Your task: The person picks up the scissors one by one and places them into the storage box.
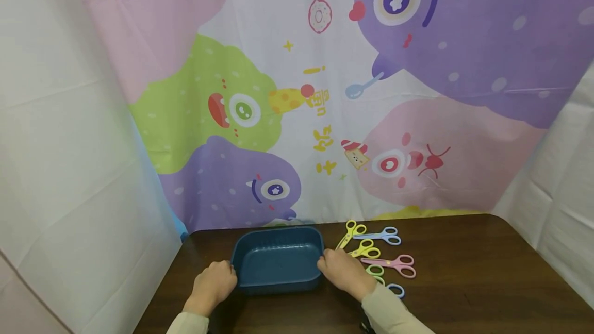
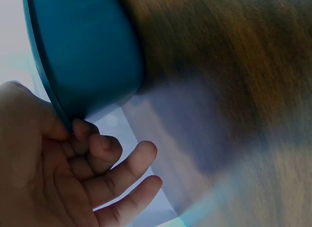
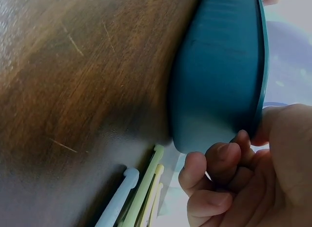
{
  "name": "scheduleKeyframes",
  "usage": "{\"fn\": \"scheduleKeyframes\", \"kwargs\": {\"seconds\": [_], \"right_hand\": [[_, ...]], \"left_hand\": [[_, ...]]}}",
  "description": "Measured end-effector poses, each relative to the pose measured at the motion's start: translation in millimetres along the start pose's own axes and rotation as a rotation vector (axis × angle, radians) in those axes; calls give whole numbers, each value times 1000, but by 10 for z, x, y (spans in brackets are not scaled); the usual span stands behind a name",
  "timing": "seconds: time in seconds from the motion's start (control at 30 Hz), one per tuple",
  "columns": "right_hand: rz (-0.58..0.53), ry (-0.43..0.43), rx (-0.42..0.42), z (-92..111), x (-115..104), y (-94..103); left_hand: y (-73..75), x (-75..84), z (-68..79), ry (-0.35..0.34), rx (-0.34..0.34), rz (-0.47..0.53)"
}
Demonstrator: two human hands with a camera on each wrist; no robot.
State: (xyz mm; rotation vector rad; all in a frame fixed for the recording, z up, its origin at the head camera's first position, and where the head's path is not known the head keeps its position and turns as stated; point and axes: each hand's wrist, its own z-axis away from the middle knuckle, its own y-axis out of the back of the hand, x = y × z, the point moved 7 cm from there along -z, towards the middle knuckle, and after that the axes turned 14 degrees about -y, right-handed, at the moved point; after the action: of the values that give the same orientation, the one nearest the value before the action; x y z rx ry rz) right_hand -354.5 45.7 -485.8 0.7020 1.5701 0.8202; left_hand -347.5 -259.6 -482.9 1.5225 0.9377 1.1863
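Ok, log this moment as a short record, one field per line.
Container: dark teal, rounded-rectangular, plastic-looking tray, open side up
Left grip: pinches the tray's left end at the rim
Right grip: pinches its right end at the rim
Loop-handled scissors, right of tray: two yellow pairs, two blue pairs, one pink pair, one green pair
Surface: dark brown wood-grain table
Backdrop: white cloth printed with cartoon monsters

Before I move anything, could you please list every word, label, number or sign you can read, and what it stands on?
"!": yellow, sideways, on the curtain.
Yellow characters below it, same curtain: sideways, too blurred to read surely.
Tray: no text visible.
Scissors: any marks too small to read.
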Motion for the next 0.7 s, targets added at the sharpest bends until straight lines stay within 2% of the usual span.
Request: {"fn": "scheduleKeyframes", "kwargs": {"seconds": [0.13,0.5,0.7], "right_hand": [[-2,55,36,3,17,-15],[33,40,32,54,-38,9],[12,31,1,70,-29,-7]], "left_hand": [[-9,-17,2,3,-2,-2],[-26,-32,12,-2,-2,-6],[-17,-19,22,-12,2,1]]}}
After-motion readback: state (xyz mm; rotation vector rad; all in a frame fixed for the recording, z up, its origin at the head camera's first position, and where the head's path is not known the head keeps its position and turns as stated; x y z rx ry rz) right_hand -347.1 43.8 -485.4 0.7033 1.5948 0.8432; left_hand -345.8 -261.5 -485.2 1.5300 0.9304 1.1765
